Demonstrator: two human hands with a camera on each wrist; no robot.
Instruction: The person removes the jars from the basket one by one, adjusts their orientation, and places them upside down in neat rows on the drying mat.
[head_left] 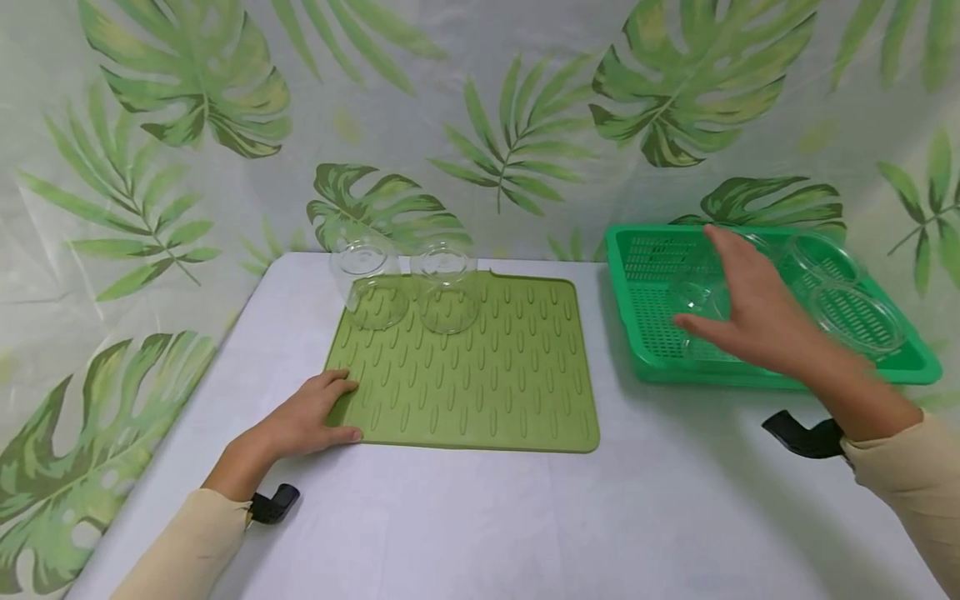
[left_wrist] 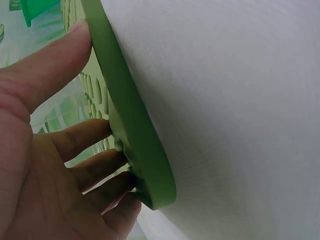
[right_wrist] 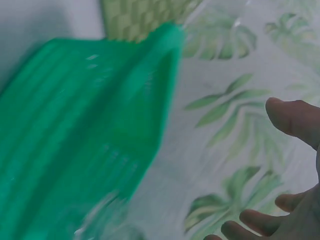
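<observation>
My left hand (head_left: 303, 421) rests at the near left corner of a green ribbed drying mat (head_left: 472, 392), fingers spread. In the left wrist view its thumb and fingertips touch the raised edge of the mat (left_wrist: 130, 95). Two clear glasses, one on the left (head_left: 377, 307) and another beside it (head_left: 448, 310), stand along the mat's far left side. Over the green basket (head_left: 633, 333) hovers my right hand (head_left: 765, 312), thumb and fingers apart, holding nothing. Several clear glasses (head_left: 857, 318) are in the basket, partly hidden behind that hand. The right wrist view shows the same spread fingers (right_wrist: 295, 122).
The basket stands right of the mat on a white-covered table (head_left: 480, 525). A leaf-patterned cloth (head_left: 517, 108) hangs directly behind both. Black wrist mounts stick out from the left wrist (head_left: 273, 504) and the right wrist (head_left: 806, 437).
</observation>
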